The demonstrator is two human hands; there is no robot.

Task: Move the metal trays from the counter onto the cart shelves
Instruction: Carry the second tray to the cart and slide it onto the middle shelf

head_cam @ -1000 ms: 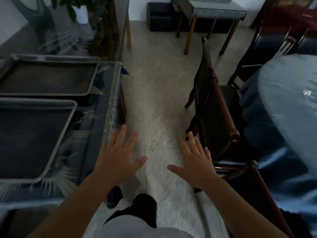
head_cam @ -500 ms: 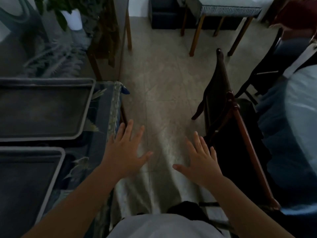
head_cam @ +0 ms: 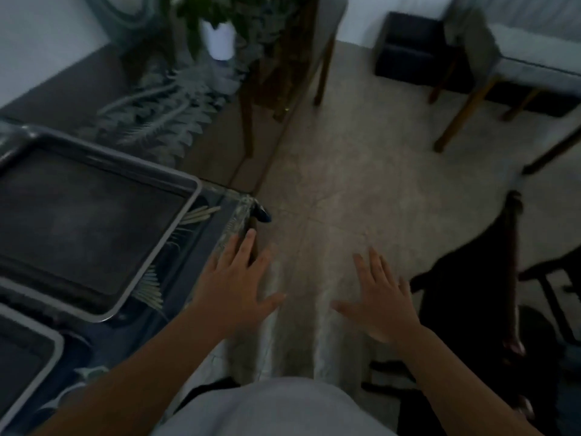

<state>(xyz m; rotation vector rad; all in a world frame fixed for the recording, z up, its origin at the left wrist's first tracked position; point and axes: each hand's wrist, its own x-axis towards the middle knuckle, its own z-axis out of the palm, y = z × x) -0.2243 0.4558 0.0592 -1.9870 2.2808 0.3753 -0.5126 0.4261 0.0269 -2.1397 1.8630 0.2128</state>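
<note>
Two shallow metal trays lie on a blue patterned counter (head_cam: 201,247) at the left. The far tray (head_cam: 85,221) is wholly in view; only a corner of the near tray (head_cam: 22,366) shows at the bottom left. My left hand (head_cam: 239,284) hovers open, palm down, over the counter's right edge, just right of the far tray and not touching it. My right hand (head_cam: 380,297) is open and spread over the tiled floor, holding nothing. No cart is in view.
A dark wooden chair (head_cam: 509,278) stands close on the right. A potted plant (head_cam: 220,36) and a wooden table leg (head_cam: 248,121) lie ahead on the left, a grey bench (head_cam: 518,70) and a dark box (head_cam: 412,48) at the back right. Tiled floor (head_cam: 361,171) runs between.
The view has moved forward along the counter, so the trays have slid down and left in the frame. Both hands stay open and spread. The chair has shifted to the right edge.
</note>
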